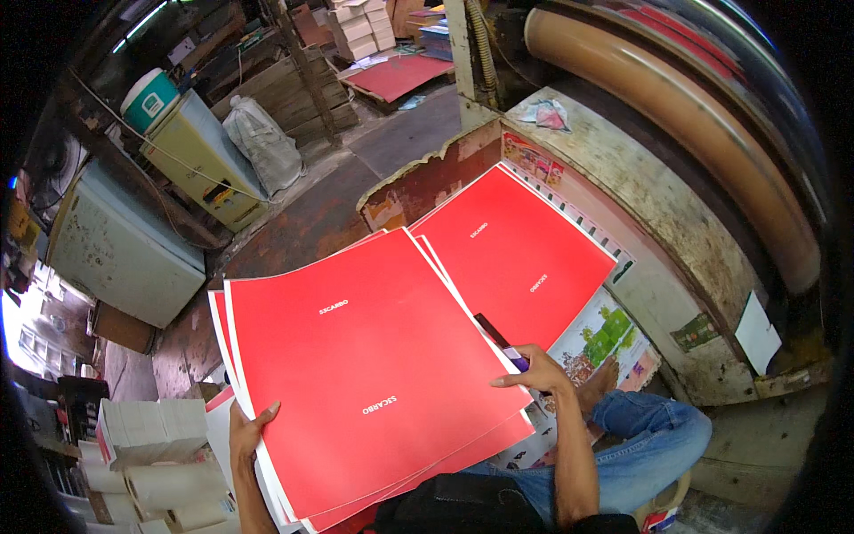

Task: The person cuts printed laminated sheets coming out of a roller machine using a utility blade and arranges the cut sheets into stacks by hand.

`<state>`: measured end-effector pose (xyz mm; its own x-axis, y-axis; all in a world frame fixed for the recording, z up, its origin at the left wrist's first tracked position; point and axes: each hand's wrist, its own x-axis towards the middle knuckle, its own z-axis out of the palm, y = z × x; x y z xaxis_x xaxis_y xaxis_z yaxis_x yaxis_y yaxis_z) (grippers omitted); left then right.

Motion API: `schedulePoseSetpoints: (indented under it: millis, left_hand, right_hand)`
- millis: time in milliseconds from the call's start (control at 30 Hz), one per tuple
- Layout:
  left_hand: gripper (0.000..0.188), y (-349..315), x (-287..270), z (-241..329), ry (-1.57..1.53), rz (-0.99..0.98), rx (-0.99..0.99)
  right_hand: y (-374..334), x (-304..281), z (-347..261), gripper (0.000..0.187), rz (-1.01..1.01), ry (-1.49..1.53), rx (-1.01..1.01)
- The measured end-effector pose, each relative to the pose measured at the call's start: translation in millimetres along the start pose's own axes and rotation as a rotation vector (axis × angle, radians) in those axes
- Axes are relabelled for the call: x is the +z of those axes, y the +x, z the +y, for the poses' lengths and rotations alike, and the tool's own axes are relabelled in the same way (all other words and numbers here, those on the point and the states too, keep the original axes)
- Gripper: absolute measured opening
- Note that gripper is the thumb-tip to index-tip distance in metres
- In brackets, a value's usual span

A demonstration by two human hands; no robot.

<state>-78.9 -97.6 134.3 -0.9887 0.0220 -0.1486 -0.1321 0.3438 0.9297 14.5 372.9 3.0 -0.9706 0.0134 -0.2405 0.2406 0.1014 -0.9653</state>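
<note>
Several large red sheets with white margins and small white print lie loosely stacked across my lap. My left hand grips their left edge, thumb on top and fingers hidden underneath. At the right edge, my right hand pinches the sheets with its thumb. That same hand also holds a knife with a long dark blade and a purple handle, the blade slanting up and away to the left. Beyond it lies a second pile of red sheets, partly covered by the held ones.
A large machine with a brown roller stands at the right, behind a worn ledge. White paper stacks sit at lower left. Farther off are an old refrigerator, a yellowish cabinet, a teal cooler and a grey sack.
</note>
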Motion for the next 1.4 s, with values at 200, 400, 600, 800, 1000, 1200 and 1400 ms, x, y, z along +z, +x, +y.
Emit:
schedulePoseSetpoints:
  millis: [200, 400, 600, 800, 1000, 1200, 1400]
  left_hand:
    - [0.045, 18.4, 77.8, -4.7, -0.194, -0.059, -0.017]
    - [0.049, 74.6, 226.2, -47.6, -0.532, -0.212, -0.121]
    - [0.056, 152.2, 369.9, -118.7, -0.670, -0.006, -0.037]
    - [0.131, 152.3, 453.1, -124.7, 0.242, -0.148, -0.286]
    - [0.106, 105.1, 502.4, -92.4, -0.480, -0.740, -0.447]
    - [0.072, 112.7, 503.4, -103.1, -0.514, -0.549, -0.584]
    - [0.075, 92.0, 496.2, -105.2, -0.787, -0.717, -0.566]
  right_hand:
    - [-43.3, -61.1, 10.9, 0.034, 0.240, -0.150, 0.110]
    - [-85.9, -140.9, 51.9, 0.022, 1.198, -0.573, 0.165]
    - [-43.6, -132.1, 126.1, 0.041, 1.084, 0.299, 0.253]
    - [3.9, -85.1, 155.7, 0.034, 1.134, 0.832, 0.488]
    - [22.9, -115.4, 201.5, 0.047, 0.779, 1.013, 0.056]
    - [63.1, -117.9, 203.8, 0.044, 1.235, 0.410, 0.293]
    - [29.1, -125.1, 216.9, 0.036, 0.841, 0.921, 0.020]
